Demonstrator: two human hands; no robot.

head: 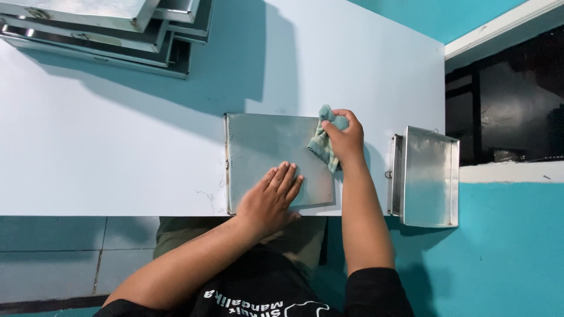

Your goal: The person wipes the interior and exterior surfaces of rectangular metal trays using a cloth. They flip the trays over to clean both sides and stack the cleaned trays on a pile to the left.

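**Hands on tray, cloth at its top right corner**

Right hand [345,140] clenched around a green checked cloth [322,142], pressing it on the upper right corner of a flat metal tray [261,152]. Left hand [271,198] flat, fingers spread, grasping nothing, pinning the tray's lower edge. Tray lies at centre frame, near the front edge of a white table [117,152].

Progress, judged: tray surface looks dull and smudged across the middle; cloth sits only at one corner, so most of the face appears not yet wiped.

Right of centre, another metal tray [429,176] overhangs the table's end. Upper left, a stack of trays [106,32]. Turquoise wall [511,252] lower right, dark window [505,100] upper right.
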